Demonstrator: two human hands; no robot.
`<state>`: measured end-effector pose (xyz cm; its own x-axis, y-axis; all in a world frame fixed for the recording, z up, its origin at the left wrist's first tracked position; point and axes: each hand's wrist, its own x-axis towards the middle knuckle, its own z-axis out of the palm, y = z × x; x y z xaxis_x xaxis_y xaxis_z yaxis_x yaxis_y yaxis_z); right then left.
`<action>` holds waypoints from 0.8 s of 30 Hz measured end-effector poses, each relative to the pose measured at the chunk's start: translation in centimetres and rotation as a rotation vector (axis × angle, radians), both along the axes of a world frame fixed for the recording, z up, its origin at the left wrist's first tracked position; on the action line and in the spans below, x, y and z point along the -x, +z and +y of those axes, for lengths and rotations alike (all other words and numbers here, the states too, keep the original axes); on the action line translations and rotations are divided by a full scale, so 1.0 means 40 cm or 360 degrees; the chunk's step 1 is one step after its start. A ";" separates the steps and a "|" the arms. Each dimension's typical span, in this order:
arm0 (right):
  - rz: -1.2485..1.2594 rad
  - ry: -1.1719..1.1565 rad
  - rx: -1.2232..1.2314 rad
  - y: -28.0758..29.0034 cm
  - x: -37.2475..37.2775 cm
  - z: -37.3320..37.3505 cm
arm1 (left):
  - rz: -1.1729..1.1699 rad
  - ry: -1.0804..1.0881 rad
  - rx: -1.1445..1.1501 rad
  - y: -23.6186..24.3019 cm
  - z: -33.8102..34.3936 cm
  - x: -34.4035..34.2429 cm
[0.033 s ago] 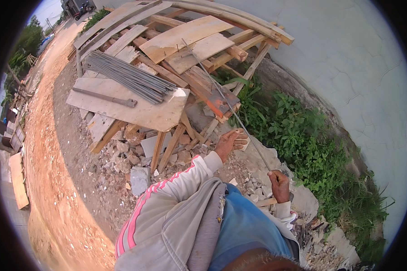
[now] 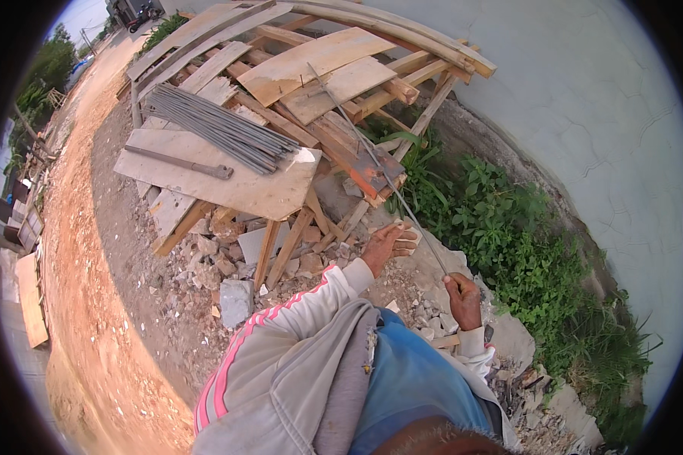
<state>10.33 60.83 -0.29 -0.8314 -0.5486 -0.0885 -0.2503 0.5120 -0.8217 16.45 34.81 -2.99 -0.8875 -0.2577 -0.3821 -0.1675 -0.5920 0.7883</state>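
My right hand [image 2: 463,299] is closed on the near end of a long thin steel rod [image 2: 425,235]. From there the rod slants away to the far left, across a thick wooden block [image 2: 366,161] with nails standing up from it, and on past some boards. My left hand [image 2: 391,244] is stretched out palm down beside the rod, fingers apart, holding nothing. Farther left, a bundle of steel rods [image 2: 224,129] lies on a plywood sheet [image 2: 228,189]. A bar with a notched head [image 2: 178,161] lies on the same sheet, in front of the bundle.
Planks and beams form a rough bench [image 2: 417,64] along a pale wall [image 2: 584,114]. Green weeds [image 2: 501,212] grow at the wall's foot on the right. Broken stones [image 2: 212,262] and a grey block [image 2: 236,302] lie below the bench. A dirt road [image 2: 83,303] runs along the left.
My right hand has moved slightly forward and left, shifting the rod's near end with it. The left hand has barely moved.
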 end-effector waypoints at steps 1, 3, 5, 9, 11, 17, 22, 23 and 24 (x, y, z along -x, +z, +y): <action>0.0162 0.0054 0.0102 0.027 0.019 -0.099 | -0.0039 -0.0041 0.0016 0.011 0.011 -0.019; 0.0401 0.0178 0.0172 0.038 0.086 -0.237 | -0.0024 -0.0053 0.0092 0.020 0.002 -0.054; 0.0321 0.0261 0.0105 0.027 0.126 -0.287 | 0.0096 0.0010 0.0198 0.030 -0.046 -0.093; -0.0358 0.0324 -0.0135 0.059 0.103 -0.208 | 0.0222 0.0550 0.0513 0.082 -0.214 -0.243; -0.0462 0.0285 -0.0051 0.074 0.060 -0.143 | 0.0175 0.0876 0.0767 0.119 -0.340 -0.332; 0.0030 0.0196 0.0104 -0.026 0.111 -0.223 | -0.0918 0.1433 0.2092 0.199 -0.761 -0.510; 0.0217 0.0249 -0.0037 0.023 0.161 -0.435 | -0.1968 0.0924 0.2191 0.216 -1.042 -0.504; 0.0266 0.0256 -0.0058 0.050 0.157 -0.462 | -0.2075 0.0841 0.2082 0.224 -1.079 -0.507; 0.0125 0.0233 -0.0153 0.079 0.145 -0.450 | -0.2093 0.0816 0.2120 0.227 -1.110 -0.505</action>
<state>4.53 42.81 2.88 -0.7497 -0.6564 -0.0845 -0.3892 0.5406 -0.7459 36.66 -9.58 6.09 -0.0123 -0.9999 -0.0119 -0.9685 0.0090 0.2488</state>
